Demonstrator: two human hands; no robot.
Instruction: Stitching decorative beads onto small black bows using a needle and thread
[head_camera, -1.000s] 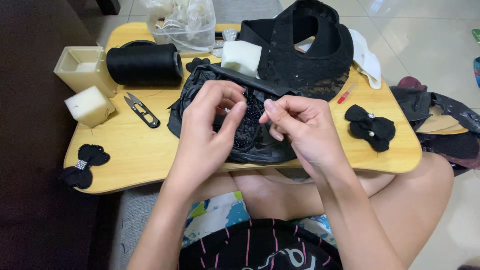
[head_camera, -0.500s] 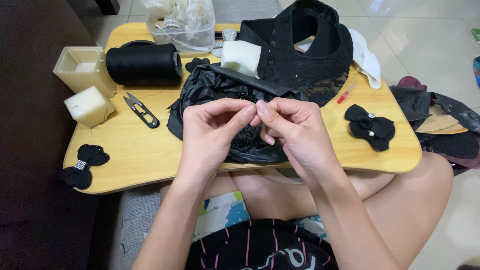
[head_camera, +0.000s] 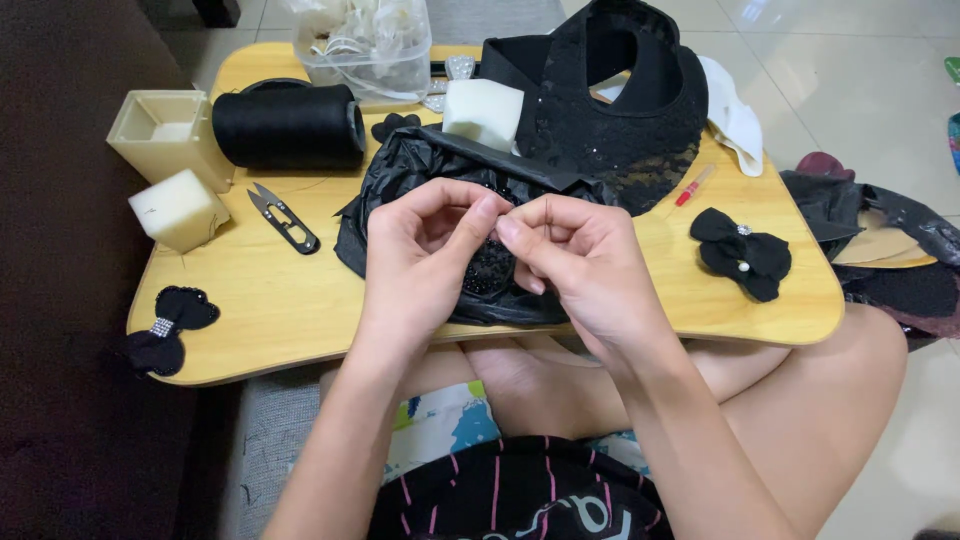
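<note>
We note a black thread spool (head_camera: 288, 125), small grey snips (head_camera: 284, 218) and a black fabric bow (head_camera: 743, 251) on the pale wooden lap table (head_camera: 250, 310). Our left hand (head_camera: 425, 255) and right hand (head_camera: 575, 250) meet fingertip to fingertip, pinched together, possibly on a needle, above the crumpled black beaded fabric piece (head_camera: 470, 285) at the table's near edge.

A low light-wood lap table (head_camera: 280, 310) stands over pale glossy floor tiles (head_camera: 860, 60); dark furniture (head_camera: 60, 250) lines its left edge.

1. We see the thread spool (head_camera: 288, 125) lying at the counter's (head_camera: 300, 310) back left, the snips (head_camera: 283, 217) just before it.
2. The visor (head_camera: 615, 110) lies back right, a bow (head_camera: 743, 251) right of our hands.
3. Another bow (head_camera: 165, 327) overhangs the front left edge.
</note>
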